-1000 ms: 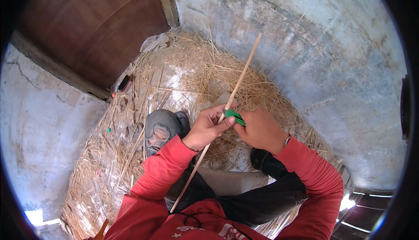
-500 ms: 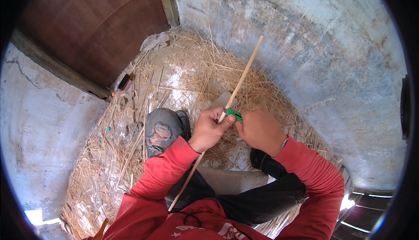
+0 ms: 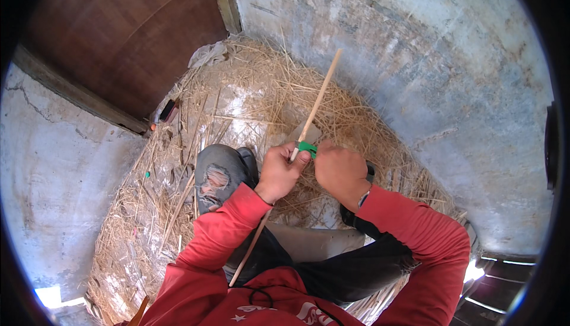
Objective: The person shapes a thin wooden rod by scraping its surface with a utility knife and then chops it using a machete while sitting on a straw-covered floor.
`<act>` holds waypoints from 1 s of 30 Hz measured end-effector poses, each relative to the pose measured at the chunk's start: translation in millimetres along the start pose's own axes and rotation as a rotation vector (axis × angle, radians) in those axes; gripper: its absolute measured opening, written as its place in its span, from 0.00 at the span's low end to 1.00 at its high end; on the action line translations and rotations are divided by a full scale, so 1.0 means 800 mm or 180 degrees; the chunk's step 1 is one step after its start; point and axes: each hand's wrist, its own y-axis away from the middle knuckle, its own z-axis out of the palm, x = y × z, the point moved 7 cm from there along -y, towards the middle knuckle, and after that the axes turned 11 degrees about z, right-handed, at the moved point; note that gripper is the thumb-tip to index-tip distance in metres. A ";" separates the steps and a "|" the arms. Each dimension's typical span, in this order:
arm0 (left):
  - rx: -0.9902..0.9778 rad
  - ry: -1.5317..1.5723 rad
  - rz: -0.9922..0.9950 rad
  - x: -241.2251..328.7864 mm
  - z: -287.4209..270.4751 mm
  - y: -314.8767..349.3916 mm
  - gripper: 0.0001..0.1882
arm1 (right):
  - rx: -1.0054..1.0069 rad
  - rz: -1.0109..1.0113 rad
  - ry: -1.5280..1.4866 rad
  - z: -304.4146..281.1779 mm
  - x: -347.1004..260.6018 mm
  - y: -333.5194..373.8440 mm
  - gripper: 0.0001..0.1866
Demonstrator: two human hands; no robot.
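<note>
A long, slim wooden stick (image 3: 321, 96) slants from my lap up toward the far wall. My left hand (image 3: 278, 173) is closed around its middle, with the thumb toward the right. My right hand (image 3: 342, 170) grips a knife with a green handle (image 3: 307, 147). The knife's front end lies against the stick just above my left fingers, and my left thumb is close beside it. Its blade is mostly hidden at this spot. Above the knife the stick looks tan, and a short stretch by my left hand is paler. Its lower end rests near my red top.
Straw (image 3: 267, 77) and thin stalks litter the floor. A worn concrete wall (image 3: 404, 59) rises at the right; a brown door panel (image 3: 124, 35) stands far left. A dark brush-like object (image 3: 168, 110) lies near the door. My bent knee (image 3: 217, 177) in torn grey trousers is left of my hands.
Both hands, the knife and the stick's upper part have shifted a little left. My right hand has turned slightly and moved downward. The knife remains against the stick.
</note>
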 end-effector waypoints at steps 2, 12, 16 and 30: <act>-0.0016 -0.0093 -0.0140 -0.005 0.000 0.001 0.11 | 0.0138 -0.0021 0.0080 0.002 -0.002 0.001 0.08; 0.0302 -0.0051 -0.0362 -0.030 0.006 0.000 0.15 | 0.0452 0.0358 0.0390 0.017 -0.011 0.005 0.07; 0.0250 -0.0058 -0.0617 -0.030 0.002 -0.007 0.17 | -0.0137 0.0548 -0.0186 0.019 0.002 -0.009 0.12; -0.0509 0.0947 -0.0652 0.016 0.018 -0.007 0.12 | -0.0977 -0.0900 -0.1311 -0.036 0.030 -0.008 0.17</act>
